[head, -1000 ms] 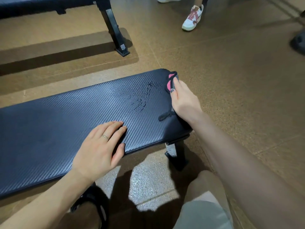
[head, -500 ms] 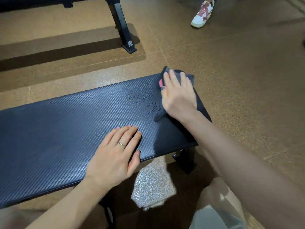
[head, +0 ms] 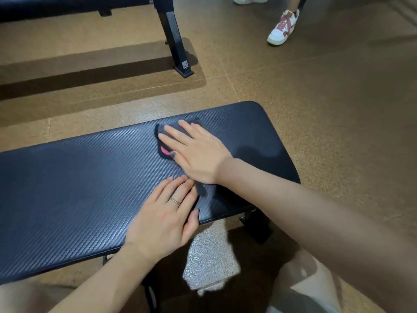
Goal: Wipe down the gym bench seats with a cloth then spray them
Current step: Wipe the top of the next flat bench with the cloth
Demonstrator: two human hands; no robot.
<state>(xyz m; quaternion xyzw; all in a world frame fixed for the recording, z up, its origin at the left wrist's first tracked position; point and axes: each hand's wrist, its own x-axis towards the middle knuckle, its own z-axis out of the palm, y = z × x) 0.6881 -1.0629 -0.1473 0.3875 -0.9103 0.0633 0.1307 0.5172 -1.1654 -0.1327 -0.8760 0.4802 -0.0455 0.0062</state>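
A black padded gym bench seat (head: 79,177) with a woven texture runs across the view from the left to a rounded right end. My right hand (head: 196,152) lies flat with straight fingers on a dark cloth (head: 163,132) that has a pink patch, pressing it onto the seat near the far edge. Most of the cloth is hidden under that hand. My left hand (head: 167,215) rests flat on the seat's near edge, just below the right hand, a ring on one finger. No spray bottle is in view.
A second black bench (head: 67,5) stands at the back left, its leg and foot (head: 178,55) on the brown speckled floor. Another person's white and red sneaker (head: 283,28) is at the top right. My knees show at the bottom.
My right hand has slid the cloth leftward from the seat's right end toward the middle. The wet streaks seen earlier no longer show. My left hand has stayed flat on the near edge.
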